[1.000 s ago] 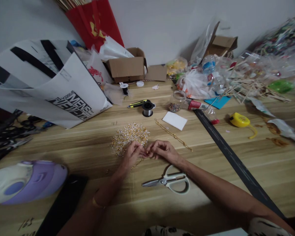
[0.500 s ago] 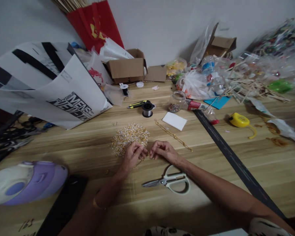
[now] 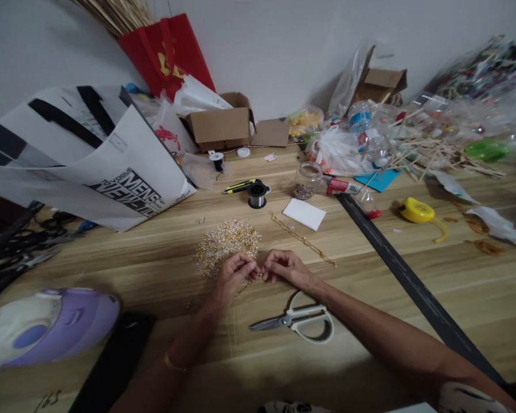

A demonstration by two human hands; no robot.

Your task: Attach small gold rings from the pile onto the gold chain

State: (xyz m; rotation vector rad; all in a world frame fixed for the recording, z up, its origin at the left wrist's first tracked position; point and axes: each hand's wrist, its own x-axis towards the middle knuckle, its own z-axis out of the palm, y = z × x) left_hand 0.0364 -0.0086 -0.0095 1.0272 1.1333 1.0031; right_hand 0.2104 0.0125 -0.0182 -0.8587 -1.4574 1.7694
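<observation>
My left hand pinches a thin gold chain at the near edge of a pile of gold and clear beads. Close beside it, my right hand is closed with fingertips together, meeting the left fingertips at a small gold piece; its exact shape is too small to tell. A second gold chain lies stretched on the table beyond my right hand. White-handled scissors rest below my right wrist, blades pointing left.
Beyond the beads stand a wire spool, a yellow-black cutter, a white card and a jar of beads. A yellow tape measure lies right, a large white bag left. Bottles and sticks crowd the back right.
The view has shifted slightly. My fingertips have come closer together around the small gold piece.
</observation>
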